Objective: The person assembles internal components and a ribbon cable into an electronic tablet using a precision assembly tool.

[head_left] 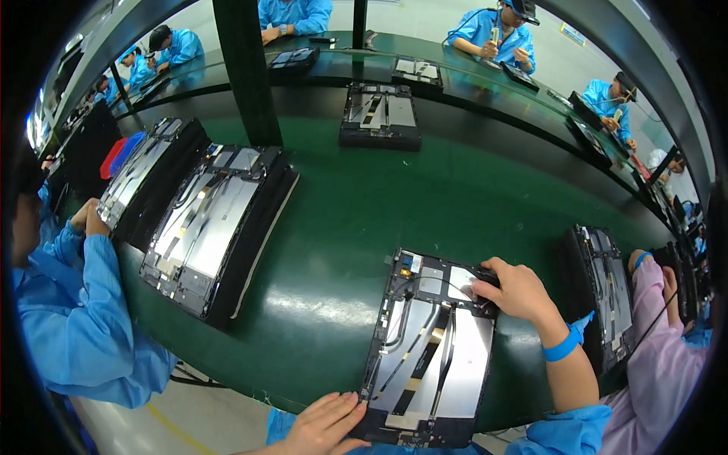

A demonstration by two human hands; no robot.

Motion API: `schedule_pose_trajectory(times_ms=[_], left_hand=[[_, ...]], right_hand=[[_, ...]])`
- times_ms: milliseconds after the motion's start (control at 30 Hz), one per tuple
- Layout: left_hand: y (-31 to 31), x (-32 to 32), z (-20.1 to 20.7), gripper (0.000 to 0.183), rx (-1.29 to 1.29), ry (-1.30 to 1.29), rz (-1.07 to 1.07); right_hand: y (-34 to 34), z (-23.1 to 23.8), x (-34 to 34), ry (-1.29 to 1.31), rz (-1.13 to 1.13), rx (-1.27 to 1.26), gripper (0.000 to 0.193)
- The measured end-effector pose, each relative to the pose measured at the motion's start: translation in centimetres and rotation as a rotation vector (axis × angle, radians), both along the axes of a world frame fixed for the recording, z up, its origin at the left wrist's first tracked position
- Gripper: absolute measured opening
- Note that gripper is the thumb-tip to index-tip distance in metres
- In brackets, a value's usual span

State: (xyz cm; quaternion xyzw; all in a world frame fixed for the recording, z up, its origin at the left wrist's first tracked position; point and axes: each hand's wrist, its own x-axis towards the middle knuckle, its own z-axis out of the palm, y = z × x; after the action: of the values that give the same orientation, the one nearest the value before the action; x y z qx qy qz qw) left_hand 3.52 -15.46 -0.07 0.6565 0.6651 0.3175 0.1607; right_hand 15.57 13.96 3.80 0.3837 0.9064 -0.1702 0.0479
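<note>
The right hand is clamped on the upper right corner of a tablet, thumb on its inner face, covering that corner; the left hand lies at its lower left corner, fingers together, and whether it grips cannot be told. The tablet lies at the bench's front edge, its lower end toward the person, metal inside and ribbons facing up. The right forearm comes in from the lower right, bent at the wrist, with a blue band; the left comes in low. Toward the bench's right edge stands another tablet on a black block, near a pink sleeve. By the left edge two more sit on black blocks, near a blue sleeve and a red bin. A black post rises at the back edge, partly blocking the far workers
</note>
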Motion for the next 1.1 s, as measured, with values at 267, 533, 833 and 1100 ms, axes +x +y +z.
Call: schedule_pose_trajectory(times_ms=[267,533,833,1100], left_hand=[[0.7,0.4,1.2,0.054,0.023,0.105,-0.01],[3.4,0.2,0.4,0.051,0.201,0.088,-0.351],[7.9,-2.0,0.7,0.046,0.102,0.102,-0.419],[11.6,-6.3,1.3,0.015,-0.168,-0.439,0.064]], right_hand=[[-1.4,2.6,-1.0,-0.081,0.031,0.342,0.037],[-4.9,0.9,-6.9,0.035,0.963,-0.183,0.016],[-3.3,-0.2,-9.2,0.436,0.817,0.173,0.015],[-0.3,-0.2,-5.7,0.28,0.35,-0.374,0.011]])
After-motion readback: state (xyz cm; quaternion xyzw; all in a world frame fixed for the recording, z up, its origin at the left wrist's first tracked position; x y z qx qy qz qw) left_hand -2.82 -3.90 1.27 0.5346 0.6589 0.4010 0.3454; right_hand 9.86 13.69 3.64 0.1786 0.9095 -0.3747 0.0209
